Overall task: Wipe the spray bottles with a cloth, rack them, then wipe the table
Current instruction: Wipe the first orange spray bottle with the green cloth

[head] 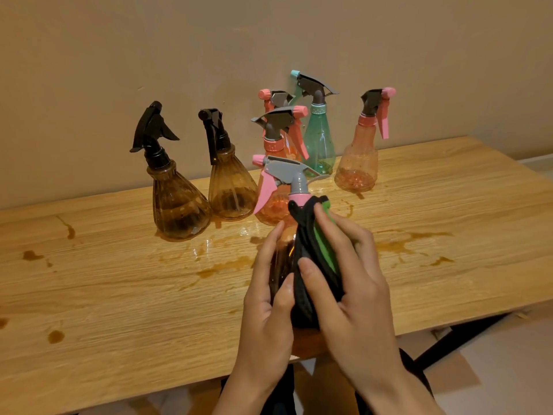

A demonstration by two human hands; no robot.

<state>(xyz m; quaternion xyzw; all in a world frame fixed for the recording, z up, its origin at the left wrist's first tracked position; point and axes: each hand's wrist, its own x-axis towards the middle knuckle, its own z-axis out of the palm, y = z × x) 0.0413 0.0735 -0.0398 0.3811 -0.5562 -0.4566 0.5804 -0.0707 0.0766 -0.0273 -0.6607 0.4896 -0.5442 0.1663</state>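
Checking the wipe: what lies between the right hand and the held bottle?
A black and green cloth, held by the right hand against the bottle, head view.

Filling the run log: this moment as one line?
step: wiping bottle | left hand: holds bottle | right hand: holds cloth on it | table: stained, unwiped

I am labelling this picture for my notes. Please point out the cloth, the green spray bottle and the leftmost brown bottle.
cloth [305,241]: head view, on its black part, beside the green stripe.
green spray bottle [318,145]: head view, on its clear body.
leftmost brown bottle [179,205]: head view, on its ribbed body.
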